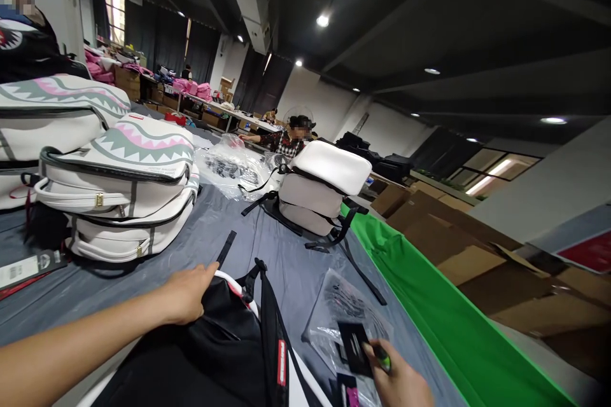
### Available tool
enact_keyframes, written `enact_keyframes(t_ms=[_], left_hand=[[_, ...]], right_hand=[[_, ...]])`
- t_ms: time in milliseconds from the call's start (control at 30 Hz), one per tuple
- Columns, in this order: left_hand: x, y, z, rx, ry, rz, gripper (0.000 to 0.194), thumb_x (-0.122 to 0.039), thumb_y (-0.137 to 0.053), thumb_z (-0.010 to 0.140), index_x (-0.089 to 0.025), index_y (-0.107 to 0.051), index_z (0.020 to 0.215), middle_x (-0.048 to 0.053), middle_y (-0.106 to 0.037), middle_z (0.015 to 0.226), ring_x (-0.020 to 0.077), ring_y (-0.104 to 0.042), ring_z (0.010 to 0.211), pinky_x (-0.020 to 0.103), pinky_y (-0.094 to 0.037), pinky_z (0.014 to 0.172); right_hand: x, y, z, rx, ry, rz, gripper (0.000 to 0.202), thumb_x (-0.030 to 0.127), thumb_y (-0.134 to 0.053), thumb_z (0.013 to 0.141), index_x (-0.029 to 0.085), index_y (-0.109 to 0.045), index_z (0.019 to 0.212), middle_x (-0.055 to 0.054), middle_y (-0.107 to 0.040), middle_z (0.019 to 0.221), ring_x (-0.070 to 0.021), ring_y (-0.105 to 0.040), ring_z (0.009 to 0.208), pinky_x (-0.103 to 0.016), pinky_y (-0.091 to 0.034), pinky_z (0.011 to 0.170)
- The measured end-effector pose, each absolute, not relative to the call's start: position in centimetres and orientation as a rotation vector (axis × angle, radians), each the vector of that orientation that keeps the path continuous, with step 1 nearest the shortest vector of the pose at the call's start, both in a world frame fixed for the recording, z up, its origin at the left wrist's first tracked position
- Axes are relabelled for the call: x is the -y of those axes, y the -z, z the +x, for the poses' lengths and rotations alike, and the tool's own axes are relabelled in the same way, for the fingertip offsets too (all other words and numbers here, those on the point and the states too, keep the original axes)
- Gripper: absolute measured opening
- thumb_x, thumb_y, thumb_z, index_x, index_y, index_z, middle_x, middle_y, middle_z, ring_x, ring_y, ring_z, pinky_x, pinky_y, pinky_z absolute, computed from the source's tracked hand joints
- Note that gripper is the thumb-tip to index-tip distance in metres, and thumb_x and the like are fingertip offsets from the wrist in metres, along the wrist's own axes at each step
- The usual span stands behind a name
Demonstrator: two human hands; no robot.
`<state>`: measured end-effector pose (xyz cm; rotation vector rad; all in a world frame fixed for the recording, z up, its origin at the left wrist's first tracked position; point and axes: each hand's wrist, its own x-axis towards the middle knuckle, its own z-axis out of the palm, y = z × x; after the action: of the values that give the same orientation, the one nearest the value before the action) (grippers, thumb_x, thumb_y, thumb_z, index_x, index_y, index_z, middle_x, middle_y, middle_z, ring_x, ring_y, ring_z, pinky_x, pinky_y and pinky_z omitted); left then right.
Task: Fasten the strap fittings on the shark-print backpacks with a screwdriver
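Black bag (pixel 191 356), directly below left grip (pixel 188 297): soft-looking, probably light; firmest hold likely its white edging (pixel 228 278). That grip: on bag's top, closure unclear. Right grip (pixel 401 376): closed, pinching black card (pixel 354 344), seemingly stiff; edges suit.

Head camera, one view. Mount: wearer's head, above the near end of the counter (pixel 210 222). Facing: forward and down, wide, with the room slanting down toward the right. Close range: black bag (pixel 200 350), cut by the lower edge. Middle range: stacked pale bags (pixel 143 172). Far range: back wall (pixel 329 95) and ceiling (pixel 391 13), upper part.
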<state>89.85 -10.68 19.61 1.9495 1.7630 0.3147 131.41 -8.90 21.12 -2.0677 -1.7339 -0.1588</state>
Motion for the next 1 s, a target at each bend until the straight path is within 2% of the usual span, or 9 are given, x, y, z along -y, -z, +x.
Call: enact_keyframes(t_ms=[100, 200, 300, 367, 433, 533, 667, 833, 1000], left_hand=[[10.6, -19.9, 90.0, -1.791, -0.317, 1.901, 0.094, -0.003, -0.060, 0.068, -0.016, -0.026, 0.155, 0.021, -0.042, 0.151, 0.0331, -0.047, 0.136, 0.042, -0.043, 0.108], [10.7, -19.5, 89.9, -1.786, -0.430, 1.887, 0.094, -0.009, -0.068, 0.068, -0.016, -0.029, 0.154, 0.020, -0.046, 0.148, 0.0356, -0.049, 0.133, 0.045, -0.043, 0.108], [11.7, -17.6, 89.5, -1.735, -0.710, 1.888, 0.083, -0.027, -0.064, 0.082, -0.018, -0.026, 0.155, 0.016, -0.035, 0.157, 0.0332, -0.039, 0.142, 0.047, -0.037, 0.114], [13.1, -15.6, 89.1, -1.710, -0.934, 1.886, 0.067, -0.037, -0.051, 0.093, -0.023, -0.029, 0.154, 0.011, -0.025, 0.162, 0.0291, -0.030, 0.147, 0.048, -0.032, 0.118], [14.7, -13.9, 88.7, -1.682, -1.112, 1.940, 0.054, -0.041, -0.043, 0.097, -0.029, -0.040, 0.149, 0.007, -0.024, 0.162, 0.0281, -0.027, 0.148, 0.050, -0.030, 0.119], [16.4, -12.3, 88.2, -1.592, -1.217, 2.082, 0.040, -0.037, -0.048, 0.096, -0.033, -0.057, 0.134, 0.004, -0.026, 0.161, 0.0295, -0.029, 0.147, 0.053, -0.033, 0.117], [16.5, -11.6, 88.2, -1.549, -1.216, 2.138, 0.026, -0.030, -0.054, 0.093, -0.029, -0.068, 0.115, 0.006, -0.029, 0.160, 0.0307, -0.033, 0.144, 0.053, -0.038, 0.114], [16.4, -10.6, 88.2, -1.540, -1.298, 2.168, 0.019, -0.031, -0.057, 0.090, -0.029, -0.069, 0.106, 0.003, -0.029, 0.160, 0.0315, -0.038, 0.141, 0.052, -0.044, 0.109], [17.0, -12.2, 87.8, -1.491, -1.549, 1.961, 0.029, -0.039, -0.052, 0.094, -0.031, -0.064, 0.119, 0.003, -0.038, 0.155, 0.0294, -0.034, 0.143, 0.052, -0.039, 0.113]], right_hand=[[10.5, -23.5, 123.8, 1.897, -0.179, -1.571, 0.036, 0.056, -0.051, 0.084, 0.023, -0.064, 0.079, -0.004, -0.068, 0.070, -0.0223, -0.065, 0.065, -0.028, -0.048, 0.059], [11.1, -23.8, 116.9, 2.041, -0.418, -1.261, 0.030, 0.045, -0.052, 0.087, 0.020, -0.067, 0.083, -0.003, -0.069, 0.076, -0.0193, -0.064, 0.071, -0.026, -0.048, 0.064], [10.8, -23.3, 113.1, 2.104, -0.604, -1.138, 0.023, 0.035, -0.053, 0.085, 0.018, -0.069, 0.090, -0.005, -0.072, 0.085, -0.0201, -0.066, 0.081, -0.027, -0.049, 0.072], [10.4, -23.0, 112.3, 2.063, -0.596, -1.179, 0.021, 0.033, -0.056, 0.082, 0.017, -0.069, 0.087, -0.004, -0.071, 0.081, -0.0194, -0.065, 0.076, -0.027, -0.048, 0.070], [10.2, -23.0, 112.2, 2.005, -0.533, -1.240, 0.021, 0.035, -0.059, 0.078, 0.017, -0.069, 0.082, -0.003, -0.068, 0.073, -0.0173, -0.060, 0.068, -0.026, -0.045, 0.064], [9.9, -23.1, 112.0, 1.977, -0.518, -1.285, 0.022, 0.038, -0.060, 0.078, 0.017, -0.068, 0.079, 0.000, -0.063, 0.068, -0.0149, -0.054, 0.061, -0.025, -0.040, 0.058], [10.1, -22.8, 110.9, 2.134, -0.518, -1.305, 0.018, 0.034, -0.058, 0.082, 0.019, -0.067, 0.079, 0.001, -0.062, 0.067, -0.0140, -0.053, 0.061, -0.025, -0.038, 0.058], [10.8, -22.4, 109.6, 2.424, -0.395, -1.272, 0.014, 0.013, -0.055, 0.081, 0.020, -0.067, 0.083, 0.000, -0.067, 0.073, -0.0149, -0.059, 0.066, -0.025, -0.040, 0.063], [11.9, -23.6, 109.3, 2.480, -0.309, -0.857, 0.022, 0.004, -0.049, 0.084, 0.020, -0.064, 0.087, -0.004, -0.066, 0.096, -0.0166, -0.061, 0.091, -0.028, -0.046, 0.079]])
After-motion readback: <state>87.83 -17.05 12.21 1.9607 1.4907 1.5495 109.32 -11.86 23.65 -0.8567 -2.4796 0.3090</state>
